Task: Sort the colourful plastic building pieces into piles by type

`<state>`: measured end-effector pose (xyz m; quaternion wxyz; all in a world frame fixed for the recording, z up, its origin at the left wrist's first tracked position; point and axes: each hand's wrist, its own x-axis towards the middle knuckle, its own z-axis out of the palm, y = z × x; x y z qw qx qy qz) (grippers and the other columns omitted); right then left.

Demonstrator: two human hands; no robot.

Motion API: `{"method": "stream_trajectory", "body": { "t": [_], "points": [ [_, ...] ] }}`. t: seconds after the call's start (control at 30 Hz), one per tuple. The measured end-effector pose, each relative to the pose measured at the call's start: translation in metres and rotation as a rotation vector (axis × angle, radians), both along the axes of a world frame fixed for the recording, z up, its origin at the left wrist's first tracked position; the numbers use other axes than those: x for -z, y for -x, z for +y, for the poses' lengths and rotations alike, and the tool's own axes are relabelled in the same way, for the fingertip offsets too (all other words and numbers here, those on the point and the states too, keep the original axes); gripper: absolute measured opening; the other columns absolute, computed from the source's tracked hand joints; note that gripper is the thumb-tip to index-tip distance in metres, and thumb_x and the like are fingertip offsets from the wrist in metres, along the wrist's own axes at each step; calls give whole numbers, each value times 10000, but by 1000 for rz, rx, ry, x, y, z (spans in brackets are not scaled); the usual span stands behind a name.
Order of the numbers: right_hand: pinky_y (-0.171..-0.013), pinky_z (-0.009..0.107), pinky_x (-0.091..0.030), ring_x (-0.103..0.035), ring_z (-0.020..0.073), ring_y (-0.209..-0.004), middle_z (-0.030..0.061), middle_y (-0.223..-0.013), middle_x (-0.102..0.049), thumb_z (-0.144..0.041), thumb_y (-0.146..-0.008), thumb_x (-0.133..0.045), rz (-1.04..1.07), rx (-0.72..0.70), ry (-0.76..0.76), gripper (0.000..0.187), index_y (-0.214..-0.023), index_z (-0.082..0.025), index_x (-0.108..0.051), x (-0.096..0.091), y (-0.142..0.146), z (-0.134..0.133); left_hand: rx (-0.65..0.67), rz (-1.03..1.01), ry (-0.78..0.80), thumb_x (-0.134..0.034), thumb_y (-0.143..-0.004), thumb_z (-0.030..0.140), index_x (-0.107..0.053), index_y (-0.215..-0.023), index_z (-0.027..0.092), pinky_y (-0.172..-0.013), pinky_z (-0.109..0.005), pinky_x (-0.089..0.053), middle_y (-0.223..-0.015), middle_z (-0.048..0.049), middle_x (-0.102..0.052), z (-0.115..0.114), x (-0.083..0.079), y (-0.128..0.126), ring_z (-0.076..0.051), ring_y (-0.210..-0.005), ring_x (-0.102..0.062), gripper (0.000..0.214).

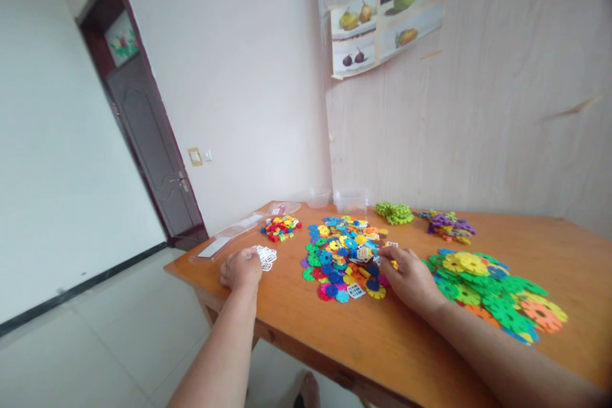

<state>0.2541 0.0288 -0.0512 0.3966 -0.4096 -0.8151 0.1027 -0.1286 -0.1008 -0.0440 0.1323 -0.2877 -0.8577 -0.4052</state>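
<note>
My left hand (241, 269) rests near the table's left front edge with its fingers curled. Its fingertips touch or lie just beside a small heap of white lattice pieces (266, 259); whether it grips one is hidden. At the right side of a mixed pile of coloured notched discs (329, 259), my right hand (407, 275) has thumb and fingers drawn together, and what they hold, if anything, cannot be made out. More white grid pieces lie in this pile, one of them a white lattice window (356, 291) at its front.
On the wooden table (306, 312) there are small coloured blocks (282, 227), larger flower-shaped discs (497, 290), green pieces (394, 212) and purple pieces (452, 226). Clear plastic containers (351, 201) stand against the wall. Flat clear lids (229, 236) lie at the left edge.
</note>
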Motion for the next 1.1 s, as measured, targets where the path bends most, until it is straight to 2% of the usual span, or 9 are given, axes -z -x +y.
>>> {"method": "stream_trajectory", "body": {
  "t": [0.1,0.33,0.6,0.8,0.93,1.0,1.1],
  "points": [
    [-799,342,-479,-633,234,-904,60,-910,-693,-371,-910,-463,-10,2,-5,280,-990,-231,-692,-1,-1,-1,-112,-25,-36,-628,-722,407,-806,-927,306,-789,-496,-464,-1046,-149,-737,0,-2,-5,-348,-930,-625,290],
    [-820,323,-476,-635,222,-942,47,-962,-725,-336,-904,-482,-40,34,-14,259,-1030,-238,-686,-3,-3,0,-82,54,9,-541,-810,389,-786,-961,271,-821,-537,-440,-1109,-165,-690,0,-14,-24,-401,-1069,-549,311],
    [-818,340,-461,-616,240,-1011,64,-1041,-734,-275,-935,-418,-73,167,-19,342,-1202,-233,-627,-9,-12,10,155,352,-20,-538,-841,287,-727,-888,243,-1012,-443,-365,-1122,-109,-656,5,-17,-45,-306,-1130,-514,200],
    [-922,443,-412,-550,304,-1184,103,-1228,-696,-223,-880,-434,-210,259,-1,455,-1316,-218,-565,-16,-19,18,344,514,47,-507,-877,280,-683,-910,237,-997,-400,-363,-1091,-93,-671,9,-18,-59,-294,-1102,-526,184],
    [-1003,503,-348,-451,323,-1332,151,-1332,-634,-193,-871,-433,-335,283,10,526,-1390,-198,-523,-16,-21,22,429,580,105,-492,-897,275,-671,-898,234,-950,-403,-372,-1050,-98,-674,10,-17,-66,-302,-1099,-525,184],
    [-1042,536,-304,-397,333,-1384,175,-1329,-632,-187,-874,-439,-403,268,16,517,-1380,-173,-546,-16,-20,23,461,616,144,-482,-907,271,-666,-876,236,-937,-401,-371,-1025,-98,-671,11,-17,-70,-300,-1099,-525,190],
    [-1079,585,-231,-391,336,-1392,172,-1275,-664,-179,-877,-448,-487,233,33,480,-1329,-184,-606,-15,-19,21,499,661,182,-469,-919,269,-652,-836,238,-922,-395,-375,-995,-93,-663,12,-17,-74,-294,-1089,-528,203]
  ]
}}
